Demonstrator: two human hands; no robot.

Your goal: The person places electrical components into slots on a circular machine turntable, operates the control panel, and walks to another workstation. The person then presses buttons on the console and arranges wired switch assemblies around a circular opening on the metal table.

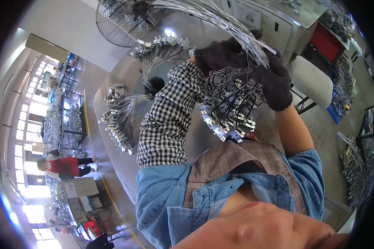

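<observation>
My left hand [220, 56], in a dark knit glove with a black-and-white checked sleeve behind it, grips a thick bundle of thin steel wires [237, 29] that fans out to the upper left. My right hand [276, 85], also in a dark glove with the forearm bare, holds the same bundle from the right side. Between and below both hands hang the wires' metal bracket ends [230, 114], a dense cluster of small silver plates with holes. The bundle is lifted above the shiny metal table [187, 141].
More wires with brackets lie in heaps on the table [120, 118] [164, 43]. A big wire-cage fan [126, 18] stands behind it, grey cabinets [257, 18] at the back, a white chair [313, 81] and a red bin [328, 41] to the right. A person in red [64, 166] is by racks at left.
</observation>
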